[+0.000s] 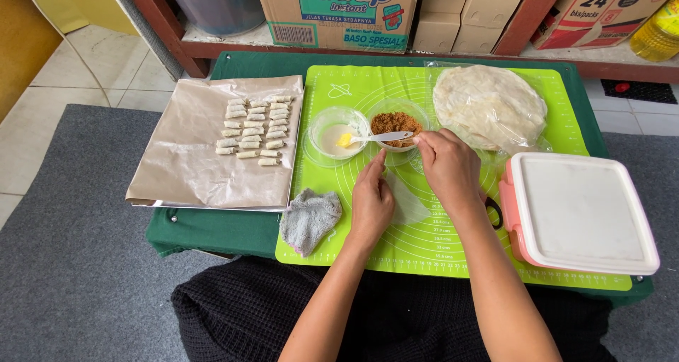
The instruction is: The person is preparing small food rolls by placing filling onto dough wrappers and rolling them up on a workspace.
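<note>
My left hand (370, 199) rests on a thin translucent wrapper sheet (409, 205) lying on the green silicone mat (424, 249), fingers pointing up toward the bowls. My right hand (447, 165) reaches to the handle end of a white plastic spoon (382, 137), fingertips pinching it. The spoon lies across a clear bowl of brown shredded filling (397, 123) and points into a clear bowl of pale liquid (332, 135) with a yellow piece in it. A stack of round pale wrappers (488, 106) sits on plastic at the mat's upper right.
A tray lined with brown paper (184, 164) at left holds several small rolled pieces (254, 130). A grey cloth (310, 219) lies by the mat's left edge. A pink container with white lid (580, 213) sits at right. Cardboard boxes (339, 12) and an oil bottle (656, 33) stand on a shelf behind.
</note>
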